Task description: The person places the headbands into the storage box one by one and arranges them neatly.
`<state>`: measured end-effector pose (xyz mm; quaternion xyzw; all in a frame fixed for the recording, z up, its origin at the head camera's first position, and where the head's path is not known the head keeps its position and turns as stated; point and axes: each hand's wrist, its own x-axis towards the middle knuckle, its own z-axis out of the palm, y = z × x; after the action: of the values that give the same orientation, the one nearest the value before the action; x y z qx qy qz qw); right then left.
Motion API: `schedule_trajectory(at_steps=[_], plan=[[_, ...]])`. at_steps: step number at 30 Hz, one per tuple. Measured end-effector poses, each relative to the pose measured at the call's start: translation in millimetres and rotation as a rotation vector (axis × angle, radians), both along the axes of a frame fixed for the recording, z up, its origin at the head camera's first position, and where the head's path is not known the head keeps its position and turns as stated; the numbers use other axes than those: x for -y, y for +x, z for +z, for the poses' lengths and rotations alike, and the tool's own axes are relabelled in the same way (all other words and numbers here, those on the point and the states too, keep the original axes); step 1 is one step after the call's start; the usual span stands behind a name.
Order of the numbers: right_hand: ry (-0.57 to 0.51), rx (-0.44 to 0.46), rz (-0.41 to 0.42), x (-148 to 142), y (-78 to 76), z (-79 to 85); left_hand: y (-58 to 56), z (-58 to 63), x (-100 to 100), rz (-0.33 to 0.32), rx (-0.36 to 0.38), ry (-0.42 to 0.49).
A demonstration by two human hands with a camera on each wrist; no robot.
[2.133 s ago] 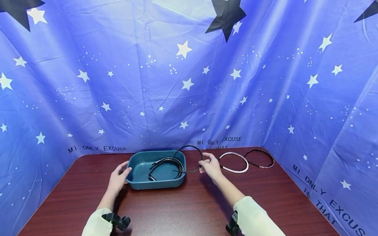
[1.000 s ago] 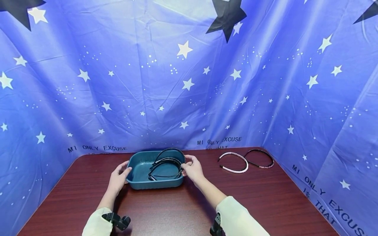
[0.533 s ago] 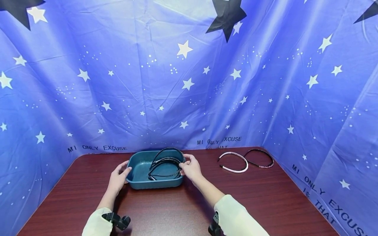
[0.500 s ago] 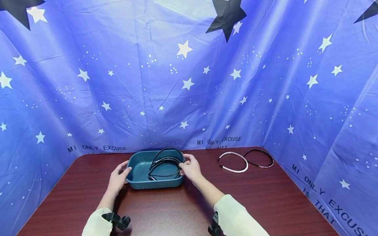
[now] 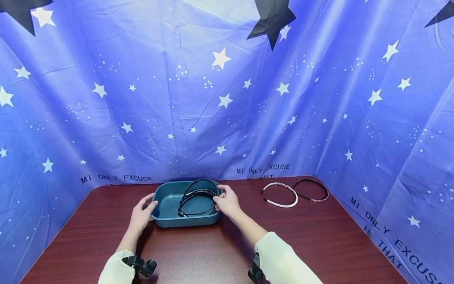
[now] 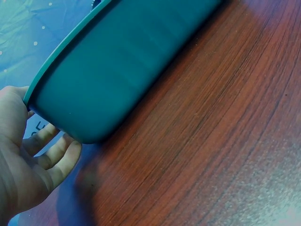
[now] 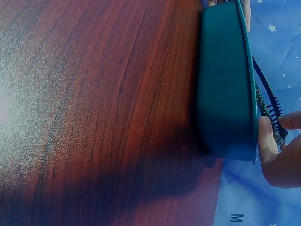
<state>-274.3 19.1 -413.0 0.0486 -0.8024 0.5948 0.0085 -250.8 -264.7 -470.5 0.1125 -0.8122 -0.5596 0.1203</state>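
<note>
My left hand (image 5: 141, 215) grips the left end of a teal plastic basin (image 5: 186, 223), its thumb over the rim. The left wrist view shows the fingers of that left hand (image 6: 28, 165) spread along the basin's outer wall (image 6: 117, 70). At the opposite end, my right hand (image 5: 228, 202) pinches a thin black toothed headband (image 5: 203, 180), which tilts up above the rim inside the basin. Other black headbands (image 5: 198, 192) lie beneath it. In the right wrist view, the toothed headband (image 7: 266, 82) and a glittery one (image 7: 263, 104) show past the rim, beside the fingertips.
To the right on the dark red wooden table (image 5: 191, 256) lie a white-and-pink headband (image 5: 297, 197) and, beyond it, a black headband with a pinkish section (image 5: 324, 198). A blue star-printed cloth (image 5: 198, 98) hangs behind the table.
My right hand has brought the black toothed headband leftward from beside the white-and-pink one into the basin, then shifted slightly further left. My left hand has stayed on the rim.
</note>
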Motion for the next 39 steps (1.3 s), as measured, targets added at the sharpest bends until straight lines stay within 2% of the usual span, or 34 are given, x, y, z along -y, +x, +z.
schedule_trajectory(at_steps=[5,14,39], plan=[[0.028,0.005,0.016,-0.4,-1.4,-0.2,1.4,-0.1,-0.4,-0.012,0.005,0.031],[0.089,0.007,0.017,0.4,-3.0,0.6,1.8,-0.6,0.2,-0.009,0.007,0.017],[0.126,0.027,0.026,0.4,-3.1,4.3,0.2,-1.8,1.0,-0.017,0.015,0.033]])
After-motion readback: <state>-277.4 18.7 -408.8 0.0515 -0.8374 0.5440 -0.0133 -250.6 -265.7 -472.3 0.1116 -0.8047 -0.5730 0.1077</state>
